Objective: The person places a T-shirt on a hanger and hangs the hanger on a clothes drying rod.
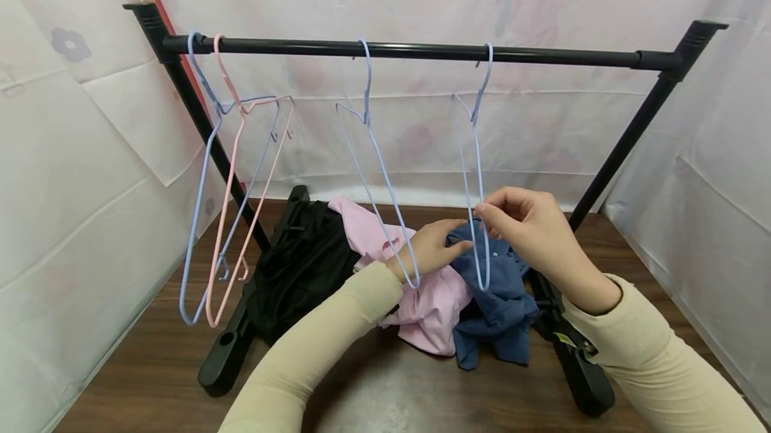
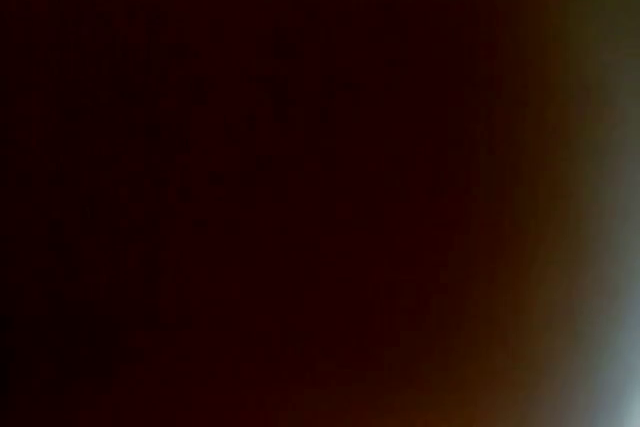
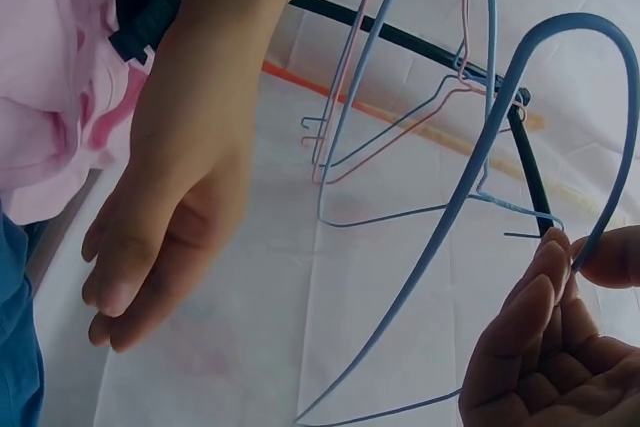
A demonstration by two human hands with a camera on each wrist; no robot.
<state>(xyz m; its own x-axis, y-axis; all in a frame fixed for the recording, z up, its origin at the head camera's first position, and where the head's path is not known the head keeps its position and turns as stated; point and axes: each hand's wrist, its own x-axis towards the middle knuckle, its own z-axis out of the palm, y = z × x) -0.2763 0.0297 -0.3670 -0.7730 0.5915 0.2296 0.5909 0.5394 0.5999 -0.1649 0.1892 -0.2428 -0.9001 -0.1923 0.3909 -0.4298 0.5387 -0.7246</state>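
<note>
The slim, pale-blue hanger, smooth wire bent in a long narrow loop, hangs from the black rail, pinched by my right hand. My left hand has fingers loosely extended beside the crumpled blue garment, perhaps touching it.

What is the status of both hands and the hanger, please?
Right hand pinching rightmost blue hanger. Left hand holding nothing, near blue garment. Middle blue hanger crossing before left hand, head view.
</note>
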